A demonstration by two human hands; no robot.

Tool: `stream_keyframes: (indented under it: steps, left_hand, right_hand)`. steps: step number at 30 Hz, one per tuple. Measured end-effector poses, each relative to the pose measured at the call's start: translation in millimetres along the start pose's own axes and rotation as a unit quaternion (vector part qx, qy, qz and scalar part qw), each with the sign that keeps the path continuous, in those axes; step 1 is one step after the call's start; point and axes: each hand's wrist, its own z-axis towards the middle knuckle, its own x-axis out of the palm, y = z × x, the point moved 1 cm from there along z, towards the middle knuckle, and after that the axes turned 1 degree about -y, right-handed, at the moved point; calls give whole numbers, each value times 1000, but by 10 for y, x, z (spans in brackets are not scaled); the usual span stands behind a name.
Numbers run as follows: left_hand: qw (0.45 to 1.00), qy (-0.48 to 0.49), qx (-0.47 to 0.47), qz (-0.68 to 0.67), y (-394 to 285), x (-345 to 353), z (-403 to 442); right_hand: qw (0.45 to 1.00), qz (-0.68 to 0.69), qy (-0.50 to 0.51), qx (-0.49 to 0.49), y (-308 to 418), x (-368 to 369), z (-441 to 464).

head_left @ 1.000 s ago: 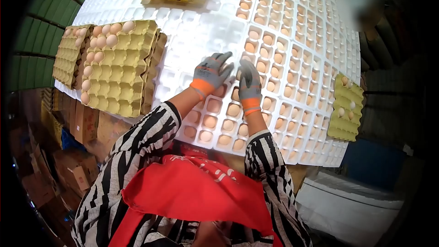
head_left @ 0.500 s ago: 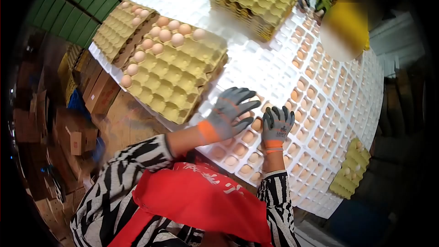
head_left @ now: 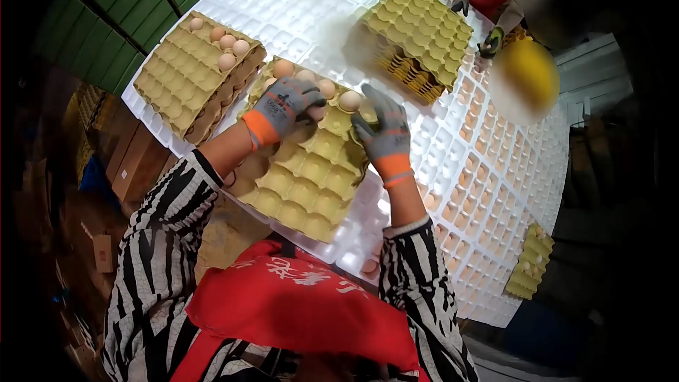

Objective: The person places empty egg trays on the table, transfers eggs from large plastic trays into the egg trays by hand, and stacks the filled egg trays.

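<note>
My left hand (head_left: 286, 107), in a grey glove with an orange cuff, is over the yellowish pulp egg tray (head_left: 304, 187). Its fingers curl around an egg (head_left: 317, 111), mostly hidden beneath them. At the tray's right edge is my right hand (head_left: 387, 131), gloved alike, with thumb and fingers apart; no egg shows in its grasp. A pale egg (head_left: 350, 101) sits in the tray just left of its fingertips. More eggs lie along the tray's far row, partly covered by my left hand. The near cups hold none.
A second pulp tray (head_left: 180, 74) with several eggs stands at left. A stack of pulp trays (head_left: 417, 35) rises at the back. White moulded trays (head_left: 488, 191) with many eggs cover the right side. Across the table, a co-worker's gloved hand (head_left: 491, 42) is near the eggs.
Both hands have moved left from the eggs in the white trays to the pulp tray. A co-worker's hands remain by the stack, and the whole view has shifted.
</note>
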Motion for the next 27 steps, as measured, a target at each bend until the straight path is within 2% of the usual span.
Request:
stream_keyframes:
  steps: [1,2,3,4,5,6,7,8,9,10,11,12,13,14,15,16,18,19,20,21,22,23,24,25,26,27]
  left_hand:
    - [996,-3,-67,-55,33,-53,-45]
    - [968,-35,-131,-210,36,-146,-117]
    - [912,-63,-190,-359,24,-270,-207]
    - [828,-89,-243,-498,72,-365,-278]
    - [812,-91,-237,-525,202,-442,-389]
    - [758,-59,-256,-598,146,-574,-436]
    - [800,-25,-272,-535,152,-603,-456]
    - [836,9,-287,-468,161,-608,-473]
    - [972,-28,-108,-207,222,-450,-499]
    - [996,21,-28,-80,156,-425,-487]
    - [994,97,0,49,136,-271,-487]
    - [969,169,26,176,132,-126,-473]
    - [968,178,22,176,106,-126,-426]
    - [966,189,20,176,78,-143,-388]
    - [963,202,18,177,68,-171,-374]
    - [980,163,1,118,100,-219,-403]
    - [996,80,-34,0,226,-356,-461]
    - [994,60,-93,21,146,-500,-428]
    - [995,25,-89,41,188,-486,-415]
    - [994,-10,-86,59,231,-454,-412]
    - [993,-44,-82,78,237,-433,-410]
    - [989,-8,-106,100,210,-394,-363]
    - [985,27,-120,121,172,-385,-291]
    - [979,62,-133,141,124,-379,-228]
    - [971,100,-147,161,89,-366,-199]
    - [963,110,-140,200,133,-306,-184]
  right_hand:
    - [997,-63,41,6,11,161,109]
    - [989,-125,79,13,2,292,181]
    - [991,-119,66,6,-61,387,195]
    - [996,-58,40,57,-66,378,200]
    - [994,3,15,104,-68,345,189]
    - [987,65,-7,150,-83,311,172]
    - [930,273,-46,243,-109,271,186]
    - [835,455,-72,303,-124,193,184]
    - [805,510,-63,296,-117,213,203]
    - [773,563,-55,288,-88,225,234]
    - [918,351,12,186,-25,247,285]
    - [952,249,26,174,25,390,367]
    - [976,144,38,161,131,509,474]
    - [986,18,99,131,234,549,512]
    - [980,-72,144,118,277,618,549]
    - [963,-162,186,105,293,662,578]
    - [959,64,116,251,128,667,508]
    - [928,177,77,319,138,609,483]
    - [866,354,49,350,139,498,488]
    - [770,513,12,381,225,352,532]
    - [773,527,-2,353,198,351,547]
    - [775,541,-16,325,170,351,563]
    - [870,439,24,224,169,377,675]
    - [937,322,64,116,163,425,799]
    - [975,196,103,9,197,470,838]
    - [975,68,189,96,441,432,910]
